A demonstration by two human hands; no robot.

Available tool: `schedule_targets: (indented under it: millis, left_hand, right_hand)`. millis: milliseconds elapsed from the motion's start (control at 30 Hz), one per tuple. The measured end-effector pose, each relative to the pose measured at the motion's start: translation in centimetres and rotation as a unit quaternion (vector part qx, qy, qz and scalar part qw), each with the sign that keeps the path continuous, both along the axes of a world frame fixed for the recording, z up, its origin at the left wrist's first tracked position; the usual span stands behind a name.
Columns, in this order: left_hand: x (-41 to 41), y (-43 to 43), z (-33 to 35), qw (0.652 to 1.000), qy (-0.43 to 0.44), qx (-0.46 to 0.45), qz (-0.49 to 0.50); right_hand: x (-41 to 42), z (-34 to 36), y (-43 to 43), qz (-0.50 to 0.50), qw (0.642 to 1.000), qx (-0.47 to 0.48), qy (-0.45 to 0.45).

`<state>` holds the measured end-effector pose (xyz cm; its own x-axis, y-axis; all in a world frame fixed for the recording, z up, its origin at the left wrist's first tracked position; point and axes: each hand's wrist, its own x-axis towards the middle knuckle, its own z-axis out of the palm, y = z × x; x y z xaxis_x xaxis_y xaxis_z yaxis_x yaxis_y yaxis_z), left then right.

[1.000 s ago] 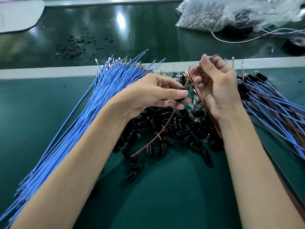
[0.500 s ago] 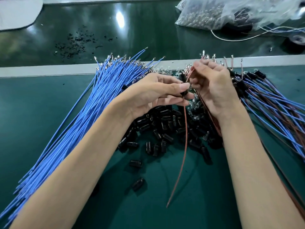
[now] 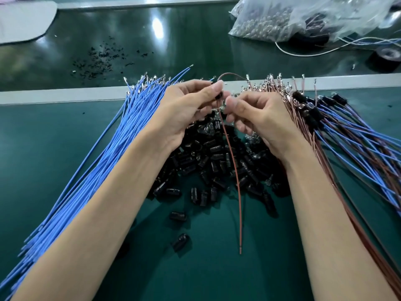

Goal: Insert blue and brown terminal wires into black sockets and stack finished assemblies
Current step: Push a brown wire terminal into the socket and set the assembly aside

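Observation:
My left hand (image 3: 188,107) pinches a black socket (image 3: 218,95) between thumb and forefinger. A brown wire (image 3: 235,177) hangs from it toward me, over the loose pile of black sockets (image 3: 208,153). My right hand (image 3: 258,120) is right beside it, fingers curled, thumb and fingertips pinching the brown wire just under the socket. A thin brown loop (image 3: 230,74) arcs above both hands. A fan of blue wires (image 3: 97,161) lies to the left and a bundle of brown wires (image 3: 290,105) to the right. Finished assemblies (image 3: 351,135) are stacked at far right.
A clear plastic bag of small parts (image 3: 282,20) and a black tape roll (image 3: 388,56) sit at the back right, beside a white cable (image 3: 303,53). Black scraps (image 3: 102,59) dot the far surface. A pale strip (image 3: 54,95) crosses the bench. Green mat (image 3: 206,268) lies between my forearms.
My right hand has left the brown bundle and come down next to the socket in my left hand. The brown wire has swung from slanting left to hanging nearly straight toward me.

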<state>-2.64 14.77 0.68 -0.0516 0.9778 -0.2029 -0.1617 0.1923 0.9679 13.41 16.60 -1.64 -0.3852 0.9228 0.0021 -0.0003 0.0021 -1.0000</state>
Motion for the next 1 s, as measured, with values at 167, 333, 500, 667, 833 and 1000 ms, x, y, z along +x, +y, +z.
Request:
schedule_targets:
  millis: [167,333,500,667,833,1000]
  left_hand:
    - [0.3,-0.2,-0.1,0.999,0.038,0.000,-0.015]
    - [0.1,-0.2,0.5,0.999,-0.036,0.004,-0.017]
    - [0.2,-0.2,0.8,0.998,-0.059,-0.003,-0.023]
    - [-0.5,0.4,0.4,0.993,-0.105,-0.054,0.015]
    - [-1.6,0.7,0.1,0.979,-0.188,-0.078,0.013]
    - [-2.0,0.9,0.0,0.973,-0.215,-0.078,0.025]
  right_hand:
    - [0.1,-0.3,-0.1,0.067,0.996,0.009,-0.055]
    - [0.8,-0.3,0.0,0.178,0.983,-0.006,-0.033]
    - [1.4,-0.1,0.0,0.262,0.963,-0.019,-0.063]
    - [0.8,-0.1,-0.1,0.158,0.986,-0.038,-0.021]
    - [0.0,0.0,0.7,-0.070,0.991,-0.099,0.052]
    - [0.3,0.0,0.8,-0.085,0.990,-0.099,0.061]
